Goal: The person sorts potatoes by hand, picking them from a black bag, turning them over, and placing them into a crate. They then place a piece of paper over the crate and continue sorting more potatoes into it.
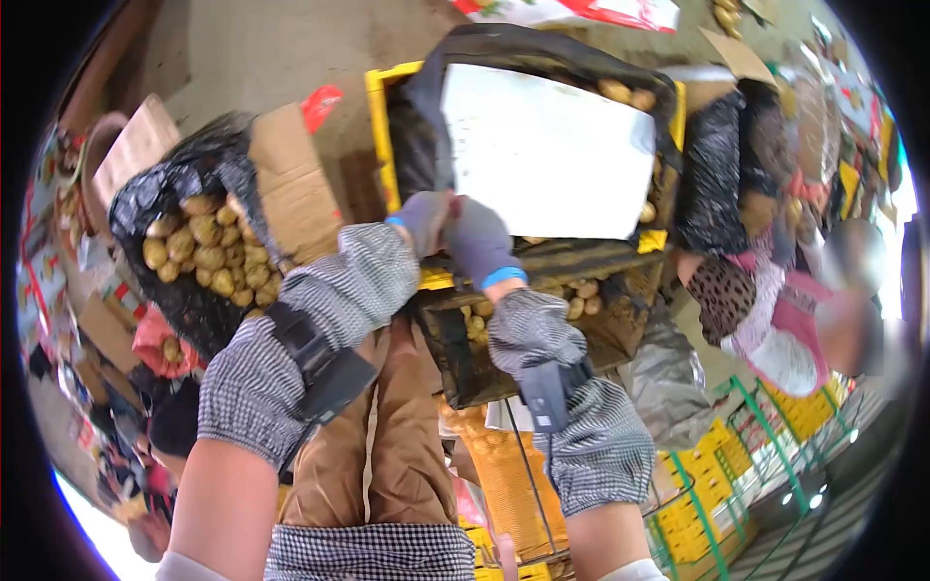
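Observation:
My left hand (425,222) and my right hand (479,240), both in grey gloves with blue cuffs, meet near the lower left corner of a white sheet (547,155). Their fingers look closed and pressed together, but what they hold is hidden. Beneath the sheet is a yellow crate (381,136) with a black plastic liner (423,116) folded over its edges. A few potatoes (614,91) show along the sheet's right side. Closer to me, a dark-lined crate (542,368) holds more potatoes (584,298), partly covered by my right arm.
On the left, a black plastic bag (155,198) full of potatoes stands beside a cardboard flap (291,165). Another person's spotted sleeve (722,298) is at the right, close to a black bag (712,179). Yellow crates (712,465) stand at lower right behind green bars (697,513).

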### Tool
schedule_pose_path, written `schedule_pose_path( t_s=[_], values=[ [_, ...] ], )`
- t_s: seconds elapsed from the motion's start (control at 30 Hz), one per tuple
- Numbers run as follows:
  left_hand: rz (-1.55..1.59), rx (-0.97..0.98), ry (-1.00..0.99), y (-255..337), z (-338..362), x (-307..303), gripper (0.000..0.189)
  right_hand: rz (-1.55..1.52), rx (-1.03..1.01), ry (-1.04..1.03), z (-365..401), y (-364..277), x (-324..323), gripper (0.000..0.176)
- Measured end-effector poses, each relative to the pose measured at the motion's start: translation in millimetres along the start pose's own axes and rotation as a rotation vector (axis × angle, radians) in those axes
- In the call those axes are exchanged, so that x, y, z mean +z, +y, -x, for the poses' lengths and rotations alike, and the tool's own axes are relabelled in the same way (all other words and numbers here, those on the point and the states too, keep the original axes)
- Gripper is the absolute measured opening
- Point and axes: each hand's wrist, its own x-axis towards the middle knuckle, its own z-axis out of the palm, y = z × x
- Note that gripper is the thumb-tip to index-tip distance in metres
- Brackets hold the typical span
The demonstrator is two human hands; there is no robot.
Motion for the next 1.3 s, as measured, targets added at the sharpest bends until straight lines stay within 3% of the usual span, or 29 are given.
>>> schedule_pose_path(
  t_s=[0.03,0.13,0.2,0.27,0.33,0.37,0.43,0.53,0.6,0.67,0.73,0.8,0.83,0.93,1.0,1.07,1.3],
  values=[
    [0.022,-0.034,0.093,0.5,-8.7,-1.7,0.023,-0.145,-0.022,0.074,2.0,4.5,8.0,0.034],
    [0.012,-0.098,0.287,7.7,-12.2,17.6,0.024,-0.356,0.015,0.143,-0.5,14.9,20.1,0.031],
    [0.03,-0.088,0.306,4.9,-35.3,12.0,0.023,-0.424,-0.045,0.226,3.9,24.7,18.4,0.029],
    [0.407,-0.192,0.253,12.4,-46.9,17.8,0.021,-0.482,-0.113,0.301,9.9,30.7,17.0,0.026],
    [0.338,0.003,0.334,25.3,-40.9,10.8,0.019,-0.615,-0.217,0.023,20.5,36.3,6.1,0.022],
    [0.303,0.007,0.319,29.7,-28.8,16.8,0.023,-0.945,-0.041,-0.234,26.8,41.7,-6.9,0.019],
    [0.254,-0.003,0.315,22.7,-1.3,20.2,0.027,-1.175,0.036,-0.247,18.6,72.5,-24.6,0.025],
    [0.171,-0.086,0.199,21.5,20.4,5.4,0.036,-1.55,0.191,0.205,-18.9,150.6,-68.0,0.025],
    [-0.028,-0.082,0.151,19.6,36.7,-10.1,0.048,-1.828,0.204,0.536,-46.7,216.2,-94.5,0.035],
    [-0.16,-0.059,0.174,22.6,59.9,-11.7,0.052,-1.699,0.454,0.851,-66.6,244.7,-134.8,0.043],
    [-0.284,-0.043,0.198,25.1,74.2,-19.4,0.057,-1.242,0.451,1.05,-79.8,266.8,-156.2,0.057],
    [-0.433,-0.066,0.265,25.9,81.3,-32.0,0.057,-0.685,0.551,1.078,-96.6,290.5,-170.6,0.06],
    [-0.425,-0.061,0.271,24.2,86.6,-31.5,0.057,-0.768,0.691,0.861,-96.7,285.3,-185.1,0.055],
    [-0.515,0.101,0.353,31.3,103.8,-33.2,0.055,-0.89,0.699,0.722,-140.3,336.3,-175.9,0.046],
    [-0.627,0.119,0.286,38.4,108.2,-29.6,0.049,-1.135,0.551,0.81,-137.0,334.8,-163.0,0.025],
    [-0.663,0.104,0.223,47.5,114.1,-18.5,0.046,-1.256,0.375,0.762,-125.8,340.4,-139.1,0.021],
    [-0.8,0.172,0.113,45.6,86.7,60.3,0.039,-1.487,0.403,0.777,-91.9,314.3,-120.4,0.02]
  ],
)
